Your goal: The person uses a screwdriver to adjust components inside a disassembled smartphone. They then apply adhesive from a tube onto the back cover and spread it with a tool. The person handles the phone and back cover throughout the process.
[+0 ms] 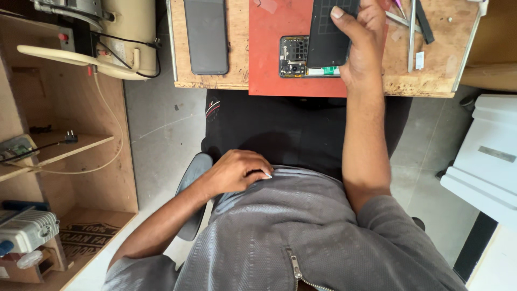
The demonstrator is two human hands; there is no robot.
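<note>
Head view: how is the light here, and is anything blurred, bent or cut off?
Head view: even, soft daylight, no strong glare; the right hand holding the dark panel is sharp, as is the left hand at the waist; wide-lens bending shows at the edges; the wooden bench is cut off at the top.

free: bare red mat (269, 59) left | blocked: opened phone (295, 56), tools (412, 32) right

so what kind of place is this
Probably a small phone repair bench: an opened phone with bare circuitry lies on a red mat, the right hand holds a dark panel, and tweezers lie nearby.
</note>
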